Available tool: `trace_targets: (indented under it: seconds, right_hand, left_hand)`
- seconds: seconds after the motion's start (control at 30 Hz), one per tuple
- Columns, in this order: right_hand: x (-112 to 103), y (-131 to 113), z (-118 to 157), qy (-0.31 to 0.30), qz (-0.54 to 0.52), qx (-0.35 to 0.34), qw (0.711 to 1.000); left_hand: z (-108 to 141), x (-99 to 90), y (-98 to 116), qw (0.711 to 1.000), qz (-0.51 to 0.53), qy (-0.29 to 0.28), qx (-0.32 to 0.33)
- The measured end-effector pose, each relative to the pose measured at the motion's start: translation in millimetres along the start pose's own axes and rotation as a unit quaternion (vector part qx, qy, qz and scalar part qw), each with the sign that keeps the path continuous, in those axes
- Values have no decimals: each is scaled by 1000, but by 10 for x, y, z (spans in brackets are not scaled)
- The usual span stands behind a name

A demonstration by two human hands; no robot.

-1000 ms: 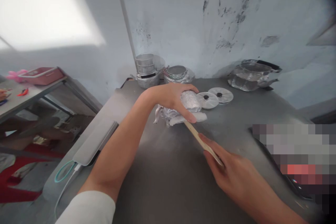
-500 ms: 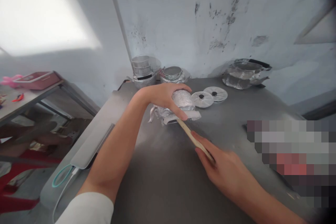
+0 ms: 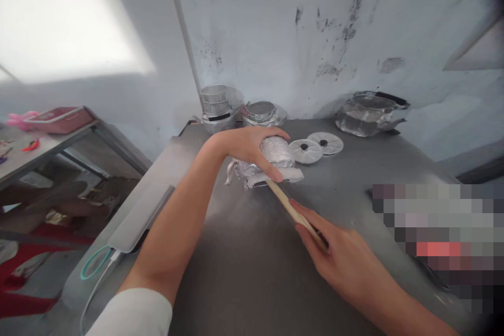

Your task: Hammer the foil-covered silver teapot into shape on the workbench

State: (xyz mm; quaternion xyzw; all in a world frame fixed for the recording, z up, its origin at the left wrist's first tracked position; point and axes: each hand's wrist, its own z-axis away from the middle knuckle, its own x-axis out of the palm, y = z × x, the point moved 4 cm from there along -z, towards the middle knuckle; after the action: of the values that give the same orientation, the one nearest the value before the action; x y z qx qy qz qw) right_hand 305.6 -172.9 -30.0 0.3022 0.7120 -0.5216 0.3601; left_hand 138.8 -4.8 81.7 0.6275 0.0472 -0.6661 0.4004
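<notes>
My left hand [image 3: 255, 148] is wrapped over a silver kettle [image 3: 277, 149] covered in crinkled wrapping, its fingers over the top and its thumb on the near side. The kettle's spout [image 3: 230, 173] points left. Along its near edge runs a pale, whitish strip [image 3: 293, 174], partly under my thumb. My right hand [image 3: 331, 247] is closed around a slim, light wooden stick [image 3: 287, 205]. The stick's far end meets the kettle just below my left thumb; whether a tool head is fixed there is hidden. Two round lids with black knobs [image 3: 305, 151] lie to the right of the kettle.
Stacked steamer pots [image 3: 214, 102] and a wrapped pot [image 3: 262, 111] stand by the wall. Another wrapped kettle [image 3: 368, 115] is at the back right. A white device [image 3: 137, 220] with cables lies at the table's left edge. A side table bears a pink basket [image 3: 65, 119]. The right side is pixelated.
The whole view has shifted very slightly. Both hands keep the same hold on the kettle and the stick.
</notes>
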Motion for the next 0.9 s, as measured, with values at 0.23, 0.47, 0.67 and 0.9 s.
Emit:
trace_targets:
  seconds: [0.23, 0.47, 0.67, 0.9]
  right_hand:
    - [-58, -14, 76, 52, 16, 10, 998]
    - [-32, -22, 53, 14, 62, -24, 998]
    - [-121, 13, 62, 69, 74, 2, 995]
    - [-74, 50, 27, 12, 82, -3, 997]
  left_hand:
    - [5, 1, 1, 1000, 8, 2, -2]
    - [-24, 26, -1, 999, 9, 12, -29]
    - [-57, 49, -60, 999, 10, 11, -41]
    - [-36, 47, 26, 1000, -13, 6, 1]
